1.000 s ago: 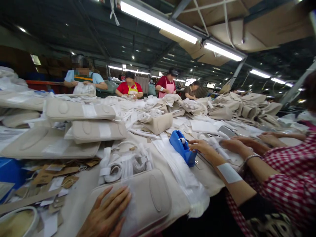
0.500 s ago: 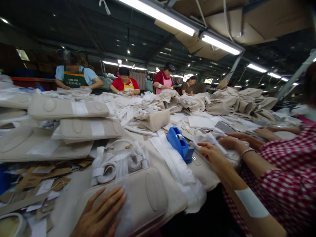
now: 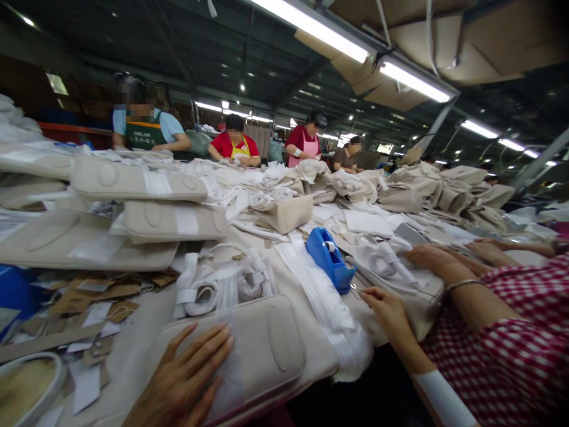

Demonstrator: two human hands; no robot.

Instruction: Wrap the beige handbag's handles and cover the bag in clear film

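My left hand (image 3: 189,376) lies flat, fingers spread, on a beige padded bag (image 3: 267,350) wrapped in clear plastic at the table's near edge. My right hand (image 3: 387,309) rests with its fingers stretched out on the edge of another beige bag (image 3: 424,302), just right of a blue tape dispenser (image 3: 331,258). It holds nothing. A white patch is stuck on that forearm. Bundled white straps in plastic (image 3: 222,284) lie just beyond the bag under my left hand.
A person in a red checked sleeve (image 3: 511,350) beside me has a hand (image 3: 429,258) with a bracelet on wrapped straps. Stacked beige bags (image 3: 146,219) stand at left, cardboard tags (image 3: 98,296) below them. Several workers stand across the table.
My right hand has drawn back from beside the tape dispenser toward me and settled on the bag's edge. My left hand has stayed flat on the wrapped bag.
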